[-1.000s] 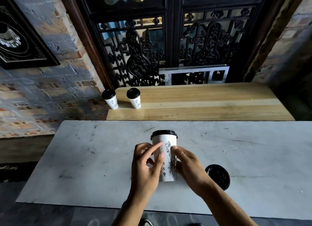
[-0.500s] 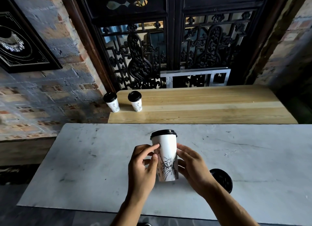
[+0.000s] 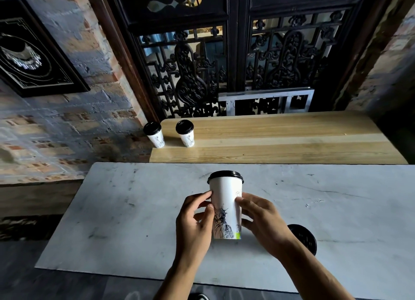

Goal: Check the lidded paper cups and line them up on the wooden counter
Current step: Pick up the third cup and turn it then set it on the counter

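Head view: both hands (image 3: 226,223) pinch cup (image 3: 225,201), rotated since; statue print now frontal.

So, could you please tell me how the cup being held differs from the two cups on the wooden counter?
The held cup is gripped by the left hand and right hand over the marble table; the two far cups stand untouched on the wooden counter. All have black lids and a printed drawing.
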`<state>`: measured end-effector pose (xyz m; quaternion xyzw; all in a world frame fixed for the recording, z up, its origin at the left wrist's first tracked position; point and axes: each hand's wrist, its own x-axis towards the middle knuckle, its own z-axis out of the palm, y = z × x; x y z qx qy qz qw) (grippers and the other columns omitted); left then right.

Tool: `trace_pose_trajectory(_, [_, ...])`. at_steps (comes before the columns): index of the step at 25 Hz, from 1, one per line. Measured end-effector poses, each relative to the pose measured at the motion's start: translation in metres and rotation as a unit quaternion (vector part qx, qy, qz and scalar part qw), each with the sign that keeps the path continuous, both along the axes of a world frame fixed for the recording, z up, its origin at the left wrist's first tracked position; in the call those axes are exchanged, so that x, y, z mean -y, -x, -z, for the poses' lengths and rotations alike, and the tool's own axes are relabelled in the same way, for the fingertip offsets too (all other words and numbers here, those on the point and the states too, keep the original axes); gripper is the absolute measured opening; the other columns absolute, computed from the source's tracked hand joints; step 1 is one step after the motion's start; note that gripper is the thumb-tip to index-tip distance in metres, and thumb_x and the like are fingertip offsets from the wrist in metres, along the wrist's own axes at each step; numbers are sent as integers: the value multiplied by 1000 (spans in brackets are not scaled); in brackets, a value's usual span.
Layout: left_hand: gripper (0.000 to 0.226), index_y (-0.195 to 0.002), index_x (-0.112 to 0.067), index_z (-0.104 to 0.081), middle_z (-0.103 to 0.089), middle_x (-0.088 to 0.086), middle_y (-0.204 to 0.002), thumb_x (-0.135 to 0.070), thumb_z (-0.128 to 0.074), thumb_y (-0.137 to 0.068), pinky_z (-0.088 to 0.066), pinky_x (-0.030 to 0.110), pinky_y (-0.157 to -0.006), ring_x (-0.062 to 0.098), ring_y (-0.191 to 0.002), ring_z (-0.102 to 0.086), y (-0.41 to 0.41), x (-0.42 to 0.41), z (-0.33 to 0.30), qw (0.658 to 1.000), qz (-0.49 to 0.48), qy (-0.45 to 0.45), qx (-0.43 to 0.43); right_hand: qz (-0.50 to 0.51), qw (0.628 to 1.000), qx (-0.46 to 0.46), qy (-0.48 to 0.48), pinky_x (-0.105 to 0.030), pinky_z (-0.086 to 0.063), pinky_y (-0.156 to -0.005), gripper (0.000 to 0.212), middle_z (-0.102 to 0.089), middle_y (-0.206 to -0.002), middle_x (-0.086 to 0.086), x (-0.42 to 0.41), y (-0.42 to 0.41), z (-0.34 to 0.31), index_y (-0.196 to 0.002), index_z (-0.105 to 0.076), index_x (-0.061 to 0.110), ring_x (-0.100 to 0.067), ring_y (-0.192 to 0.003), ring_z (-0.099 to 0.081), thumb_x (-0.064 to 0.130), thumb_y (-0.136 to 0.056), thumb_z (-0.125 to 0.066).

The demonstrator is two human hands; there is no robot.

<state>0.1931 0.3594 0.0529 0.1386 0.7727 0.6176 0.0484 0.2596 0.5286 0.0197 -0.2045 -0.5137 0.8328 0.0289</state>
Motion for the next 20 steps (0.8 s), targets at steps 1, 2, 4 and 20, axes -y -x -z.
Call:
trace_pose_trajectory(1, [45, -109, -33, -72, -71, 2, -115, 9, -63, -94, -55, 12, -74, 6, -101, -70, 0, 0, 1, 1000, 4, 6, -2, -3, 1000, -3, 11, -31, -60, -80, 36, -80, -112, -11, -1, 0, 0, -117, -78, 13, -19, -101, -77, 33, -87, -73])
trace_pose_trajectory(2, [48, -110, -33, -72, -71, 3, -115, 11, -62, -93, -57, 16, -74, 8, -101, -71, 0, 0, 1, 1000, 10, 11, -3, -3, 1000, -6, 24, -32, -60, -79, 33, -80, -110, -11, -1, 0, 0, -115, -78, 15, -19, -98, -77, 30, -86, -73])
trace_pose_trajectory(4, [52, -111, -34, -72, -70, 3, -114, 14, -61, -92, -59, 21, -74, 10, -102, -71, -1, -1, 1, 1000, 14, 17, -2, 3, 999, -8, 48, -32, -61, -74, 25, -81, -104, -9, 0, 0, 0, -107, -80, 19, -18, -90, -77, 23, -84, -70])
trace_pose_trajectory(20, [39, -106, -25, -75, -73, 2, -109, 10, -62, -93, -60, 25, -77, 15, -95, -70, 1, 1, 5, 999, 6, 29, -14, -4, 998, -45, 35, -29, -59, -86, 41, -76, -125, -19, -1, -9, -5, -130, -71, 7, -23, -110, -73, 9, -90, -67])
